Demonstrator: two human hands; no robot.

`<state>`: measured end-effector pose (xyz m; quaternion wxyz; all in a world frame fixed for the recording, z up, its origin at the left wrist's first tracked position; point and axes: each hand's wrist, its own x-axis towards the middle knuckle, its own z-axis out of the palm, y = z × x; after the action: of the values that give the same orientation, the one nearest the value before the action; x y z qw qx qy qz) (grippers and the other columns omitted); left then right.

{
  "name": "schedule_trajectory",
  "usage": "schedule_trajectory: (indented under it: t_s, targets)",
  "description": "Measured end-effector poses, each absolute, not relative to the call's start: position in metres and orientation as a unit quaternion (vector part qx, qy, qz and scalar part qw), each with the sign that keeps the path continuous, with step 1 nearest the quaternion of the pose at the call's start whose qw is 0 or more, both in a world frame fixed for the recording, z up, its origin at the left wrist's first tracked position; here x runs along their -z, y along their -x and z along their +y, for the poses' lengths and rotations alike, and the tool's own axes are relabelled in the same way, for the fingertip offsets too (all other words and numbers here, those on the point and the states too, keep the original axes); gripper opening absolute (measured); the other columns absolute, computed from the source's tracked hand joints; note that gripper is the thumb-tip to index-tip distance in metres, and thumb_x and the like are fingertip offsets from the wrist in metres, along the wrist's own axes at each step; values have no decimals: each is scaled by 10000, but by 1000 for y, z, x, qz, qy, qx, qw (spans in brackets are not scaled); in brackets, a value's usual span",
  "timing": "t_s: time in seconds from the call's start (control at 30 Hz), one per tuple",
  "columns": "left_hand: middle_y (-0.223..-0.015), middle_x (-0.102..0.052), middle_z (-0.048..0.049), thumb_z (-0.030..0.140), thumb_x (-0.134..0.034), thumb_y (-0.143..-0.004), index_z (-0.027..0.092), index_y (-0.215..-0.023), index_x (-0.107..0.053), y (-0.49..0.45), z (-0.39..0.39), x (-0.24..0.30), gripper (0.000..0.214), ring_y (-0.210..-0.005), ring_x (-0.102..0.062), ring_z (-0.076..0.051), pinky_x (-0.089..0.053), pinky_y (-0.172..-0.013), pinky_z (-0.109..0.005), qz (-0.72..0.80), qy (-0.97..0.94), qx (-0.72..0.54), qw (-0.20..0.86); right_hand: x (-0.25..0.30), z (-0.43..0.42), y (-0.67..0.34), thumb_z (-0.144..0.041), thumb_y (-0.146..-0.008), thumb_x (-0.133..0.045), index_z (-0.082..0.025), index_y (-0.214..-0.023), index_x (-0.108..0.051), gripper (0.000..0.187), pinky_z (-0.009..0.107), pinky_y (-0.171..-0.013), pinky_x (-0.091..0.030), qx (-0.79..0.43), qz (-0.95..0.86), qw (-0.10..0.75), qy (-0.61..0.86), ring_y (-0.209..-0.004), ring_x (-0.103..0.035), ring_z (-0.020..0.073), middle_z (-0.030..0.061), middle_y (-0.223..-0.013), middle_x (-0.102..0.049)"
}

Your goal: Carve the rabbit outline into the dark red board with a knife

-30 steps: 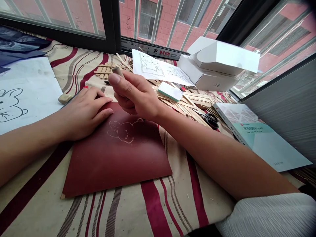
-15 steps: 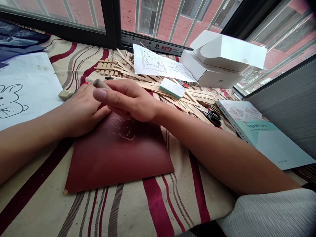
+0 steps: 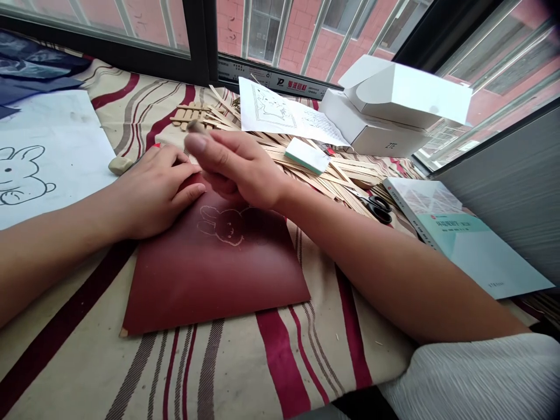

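Observation:
A dark red board (image 3: 210, 274) lies on the striped cloth, with a rabbit outline (image 3: 221, 224) scratched into its upper part. My left hand (image 3: 153, 189) rests flat on the board's upper left corner, fingers stretched out. Just above the rabbit, my right hand (image 3: 238, 169) is closed round a thin grey-handled tool (image 3: 196, 125), whose blunt end sticks up past my thumb. The tool's working tip is hidden under the hand.
A white sheet with a drawn rabbit (image 3: 26, 175) lies at the left, an eraser (image 3: 120, 165) beside it. Behind are wooden sticks (image 3: 315, 175), a green-edged eraser block (image 3: 306, 155), a printed sheet (image 3: 280, 114), white boxes (image 3: 385, 116), scissors (image 3: 371, 207) and a book (image 3: 464, 245).
My right hand swung the tool's handle end left and down, then back up toward the right. The left hand stayed on the board. The view shifted slightly.

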<state>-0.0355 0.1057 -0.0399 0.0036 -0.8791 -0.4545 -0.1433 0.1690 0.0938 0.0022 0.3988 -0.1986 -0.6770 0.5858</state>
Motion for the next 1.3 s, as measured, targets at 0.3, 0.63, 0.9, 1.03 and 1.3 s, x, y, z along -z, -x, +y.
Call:
schedule_trajectory:
  t_s: [0.3, 0.63, 0.9, 1.03, 1.3]
  targets:
    - [-1234, -556, -158, 620, -198, -1062, 153, -1186, -727, 36, 104, 41, 716, -1148, -524, -342, -473, -1129, -585, -465, 874, 138, 28, 0, 100, -168, -554, -1075, -594, -203, -771, -424, 494, 131, -546, -319, -505, -657, 465, 312, -669, -471, 43, -68, -674, -364]
    - [-1251, -537, -157, 611, -170, -1077, 179, -1170, -729, 36, 106, 43, 712, -1172, -523, -350, -484, -1114, -580, -443, 882, 156, 47, -11, 94, -178, -315, -1145, -498, -227, -756, -391, 412, 166, -403, -209, -689, -605, 351, 191, -476, -168, 55, -93, -604, -190]
    - [-1259, -539, -161, 594, -217, -1068, 174, -1157, -736, 37, 106, 42, 674, -1173, -520, -356, -457, -1124, -580, -443, 882, 156, 29, -4, 96, -169, -341, -1132, -504, -214, -758, -423, 404, 129, -438, -198, -642, -628, 387, 206, -481, -247, 35, -100, -563, -236]
    - [-1234, -550, -150, 635, -168, -1069, 177, -1226, -727, 37, 106, 43, 739, -1148, -520, -338, -465, -1130, -573, -453, 878, 151, 35, 4, 97, -168, -517, -1061, -631, -222, -758, -372, 496, 131, -467, -240, -547, -630, 483, 267, -559, -349, 33, -79, -638, -304]
    - [-1228, -562, -149, 652, -181, -1064, 171, -1235, -729, 39, 108, 45, 749, -1138, -519, -330, -476, -1110, -572, -448, 880, 155, 34, 0, 104, -173, -627, -1090, -548, -247, -726, -305, 580, 168, -405, -195, -634, -591, 430, 252, -459, -179, 42, -115, -557, -208]
